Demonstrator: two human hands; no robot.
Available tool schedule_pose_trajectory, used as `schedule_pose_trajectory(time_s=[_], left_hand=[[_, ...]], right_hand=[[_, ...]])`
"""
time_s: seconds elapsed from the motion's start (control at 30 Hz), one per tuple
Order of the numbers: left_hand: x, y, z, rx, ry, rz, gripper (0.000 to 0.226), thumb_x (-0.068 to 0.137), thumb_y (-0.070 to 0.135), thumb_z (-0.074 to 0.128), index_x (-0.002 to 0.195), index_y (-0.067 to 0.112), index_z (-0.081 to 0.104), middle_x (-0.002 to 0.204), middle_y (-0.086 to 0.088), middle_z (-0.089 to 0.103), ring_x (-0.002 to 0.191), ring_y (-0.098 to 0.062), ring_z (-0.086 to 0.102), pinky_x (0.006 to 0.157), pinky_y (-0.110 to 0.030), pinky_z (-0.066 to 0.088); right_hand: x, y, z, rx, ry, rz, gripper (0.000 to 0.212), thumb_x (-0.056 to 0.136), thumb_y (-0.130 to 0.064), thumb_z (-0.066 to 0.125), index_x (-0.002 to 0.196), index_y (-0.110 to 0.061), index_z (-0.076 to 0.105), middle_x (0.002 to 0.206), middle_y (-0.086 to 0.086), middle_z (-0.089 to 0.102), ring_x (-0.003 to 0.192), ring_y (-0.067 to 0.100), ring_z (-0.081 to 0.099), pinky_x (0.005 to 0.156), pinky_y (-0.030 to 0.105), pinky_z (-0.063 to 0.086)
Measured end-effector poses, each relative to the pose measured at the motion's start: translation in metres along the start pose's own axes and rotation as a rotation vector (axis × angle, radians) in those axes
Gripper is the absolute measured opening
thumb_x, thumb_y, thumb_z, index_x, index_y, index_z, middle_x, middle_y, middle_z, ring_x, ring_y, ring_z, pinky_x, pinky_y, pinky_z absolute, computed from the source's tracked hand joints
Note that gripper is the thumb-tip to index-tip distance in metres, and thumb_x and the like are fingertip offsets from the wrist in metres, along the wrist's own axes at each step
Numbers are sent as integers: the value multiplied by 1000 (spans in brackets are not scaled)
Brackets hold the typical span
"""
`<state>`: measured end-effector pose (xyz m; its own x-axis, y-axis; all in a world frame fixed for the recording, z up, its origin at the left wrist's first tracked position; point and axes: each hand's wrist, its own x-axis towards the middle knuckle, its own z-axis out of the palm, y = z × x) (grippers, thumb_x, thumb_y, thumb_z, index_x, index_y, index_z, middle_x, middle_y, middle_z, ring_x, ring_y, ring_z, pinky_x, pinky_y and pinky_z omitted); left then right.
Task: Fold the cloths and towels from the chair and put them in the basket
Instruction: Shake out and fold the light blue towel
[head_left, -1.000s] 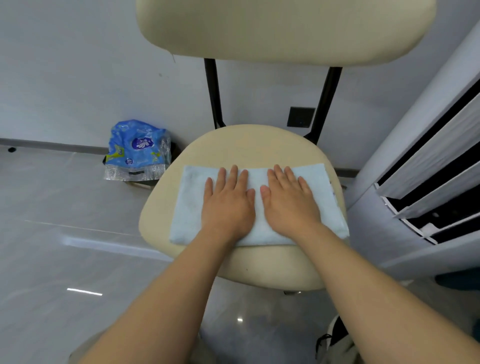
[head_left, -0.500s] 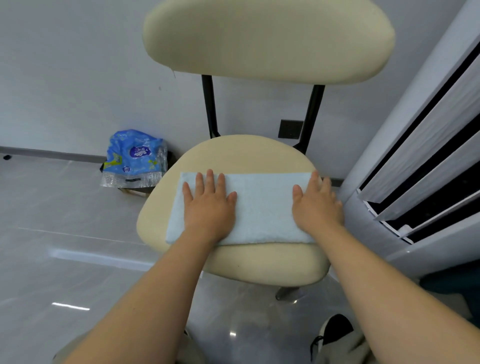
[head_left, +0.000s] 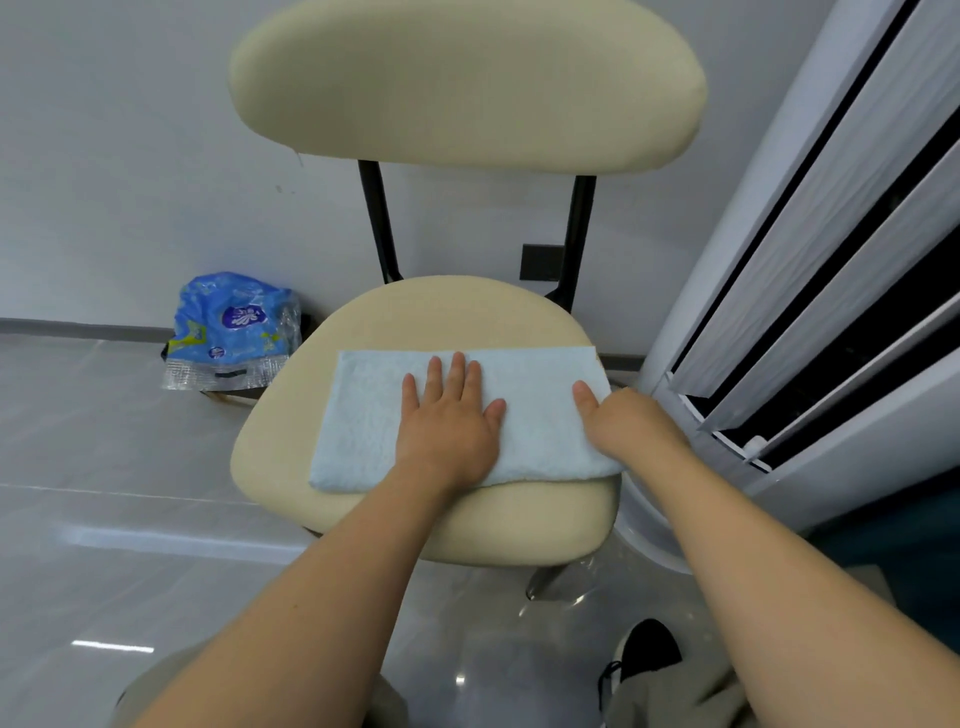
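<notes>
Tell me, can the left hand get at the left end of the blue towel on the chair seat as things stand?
Probably yes. The left hand lies flat on the middle of the towel, and its left end lies bare on the chair seat, with nothing in the way.

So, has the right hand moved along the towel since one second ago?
Yes. The right hand has slid rightward along the towel, from beside the left hand at the middle to the towel's right end, near the chair seat's right edge.
</notes>
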<state>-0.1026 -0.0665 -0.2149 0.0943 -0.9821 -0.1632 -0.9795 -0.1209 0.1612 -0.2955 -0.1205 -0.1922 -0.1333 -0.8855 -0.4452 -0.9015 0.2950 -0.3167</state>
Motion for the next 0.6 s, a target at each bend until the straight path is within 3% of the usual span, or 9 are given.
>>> schedule_pose_trajectory(time_s=[0.07, 0.13, 0.2, 0.27, 0.4, 0.53, 0.6], left_hand=[[-1, 10, 2, -2, -5, 19, 69, 100, 54, 5, 158, 18, -5, 166, 0, -10, 152, -24, -15, 121, -53, -8], [-3, 18, 4, -6, -10, 34, 69, 101, 54, 5, 158, 18, -5, 166, -1, -10, 152, -24, -15, 121, -53, -8], [-5, 26, 5, -13, -8, 44, 68, 101, 53, 5, 158, 17, -4, 166, -1, -10, 152, -25, -15, 121, -53, -8], [-6, 35, 6, -24, 0, 55, 68, 101, 53, 6, 158, 17, -3, 166, -2, -9, 152, -25, -14, 121, -53, -8], [-13, 56, 9, -84, 15, 87, 67, 102, 50, 7, 158, 15, 0, 166, -4, -7, 152, -25, -12, 121, -52, -7], [-17, 66, -8, -424, 1, 98, 61, 106, 41, 23, 158, 14, 10, 167, -6, 1, 153, -22, -3, 123, -42, -2], [-17, 53, -23, -518, 47, 104, 55, 104, 34, 37, 155, 16, 28, 164, -5, 18, 151, -22, 14, 123, -37, 11]], right_hand=[[-3, 6, -8, 62, -57, 16, 84, 97, -70, 17, 139, -6, 51, 138, 15, 56, 121, 33, 55, 100, 41, 45], [-7, 13, -18, 281, -109, 40, 72, 99, -62, 36, 138, -4, 52, 137, 14, 57, 120, 32, 57, 93, 34, 44], [-12, 16, -32, 573, -124, 51, 48, 95, -46, 60, 122, -6, 62, 119, 9, 66, 99, 27, 65, 81, 32, 49], [-19, 14, -50, 737, -115, 34, 34, 87, -35, 72, 107, -8, 67, 109, 8, 73, 89, 25, 69, 82, 36, 56], [-42, -6, -79, 704, -124, -109, 32, 89, -38, 70, 107, -12, 69, 100, 7, 74, 90, 26, 71, 88, 39, 57], [-65, -31, -89, 654, -103, -194, 26, 95, -38, 63, 96, -12, 66, 85, 7, 70, 67, 20, 66, 54, 25, 48], [-74, -45, -89, 683, -96, -218, 25, 96, -37, 62, 90, -13, 64, 76, 6, 67, 58, 18, 63, 47, 21, 45]])
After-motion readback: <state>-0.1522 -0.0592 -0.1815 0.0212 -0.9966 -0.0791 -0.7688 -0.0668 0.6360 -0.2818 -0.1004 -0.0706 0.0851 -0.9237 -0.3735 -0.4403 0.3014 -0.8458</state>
